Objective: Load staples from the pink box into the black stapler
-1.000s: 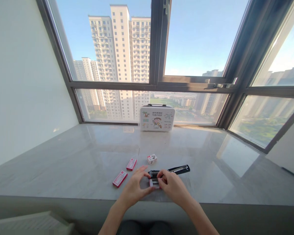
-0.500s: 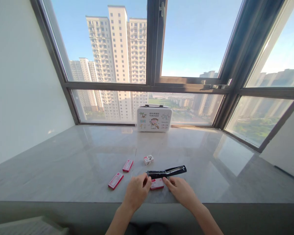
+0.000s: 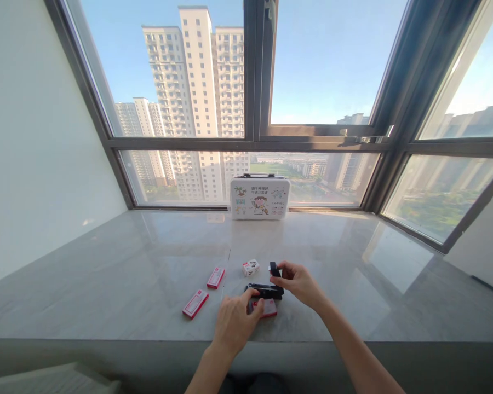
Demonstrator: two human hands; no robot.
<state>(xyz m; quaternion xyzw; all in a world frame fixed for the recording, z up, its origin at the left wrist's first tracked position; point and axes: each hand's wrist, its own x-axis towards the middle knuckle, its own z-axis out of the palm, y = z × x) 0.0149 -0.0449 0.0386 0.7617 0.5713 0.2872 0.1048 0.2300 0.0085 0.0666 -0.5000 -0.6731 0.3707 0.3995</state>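
A black stapler [image 3: 267, 291] lies crosswise near the sill's front edge, its upper arm tilted up at the right end. My right hand [image 3: 299, 282] pinches the tip of that raised arm between thumb and fingers. At the stapler's left end, my left hand [image 3: 236, 320] steadies the body with its fingers; its thumb rests by a red and white small box [image 3: 269, 308] just in front. Part of that box is hidden behind the left thumb. Behind the stapler sits a small white box [image 3: 251, 267] with dark pictures and a red patch.
Two more red and white small boxes, one nearer [image 3: 195, 304] and one farther [image 3: 216, 278], lie to the left on the grey stone sill [image 3: 127, 295]. A white case [image 3: 259, 198] with cartoon prints stands against the window. A white wall [image 3: 33, 164] bounds the left side.
The stapler's upper arm, spread out to the right before, is now raised and swung back, with my right hand on it. My left hand has shifted right along the stapler.
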